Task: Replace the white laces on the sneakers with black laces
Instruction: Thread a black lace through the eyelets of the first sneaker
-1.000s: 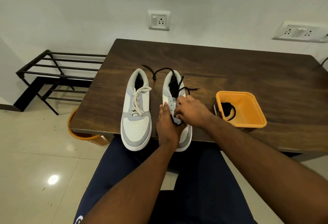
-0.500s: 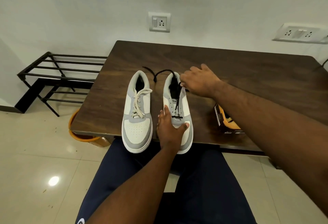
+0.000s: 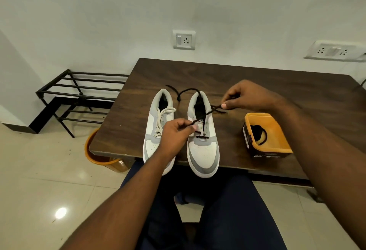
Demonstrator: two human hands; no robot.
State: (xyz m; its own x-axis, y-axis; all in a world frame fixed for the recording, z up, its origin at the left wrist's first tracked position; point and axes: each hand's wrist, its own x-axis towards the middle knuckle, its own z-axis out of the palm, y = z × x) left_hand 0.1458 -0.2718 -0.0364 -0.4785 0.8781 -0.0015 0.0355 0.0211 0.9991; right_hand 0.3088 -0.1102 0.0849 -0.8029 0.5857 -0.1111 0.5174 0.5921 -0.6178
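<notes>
Two white and grey sneakers stand side by side at the table's near edge. The left sneaker (image 3: 156, 129) carries a loosened white lace (image 3: 161, 116). The right sneaker (image 3: 204, 147) has a black lace (image 3: 205, 114) threaded through its lowest eyelets. My left hand (image 3: 176, 134) pinches one strand of that lace just left of the shoe's tongue. My right hand (image 3: 247, 95) pinches the same lace farther out, to the right of the shoe's opening. The lace's other end trails behind the shoes.
An orange plastic tub (image 3: 267, 133) holding another black lace stands right of the shoes on the dark wooden table (image 3: 257, 83). An orange bucket (image 3: 99, 150) sits under the table's left corner. A black metal rack (image 3: 79, 95) stands by the wall.
My left hand has lifted off the right sneaker's toe and taken hold of the black lace. My right hand has moved right and pulled the lace out.
</notes>
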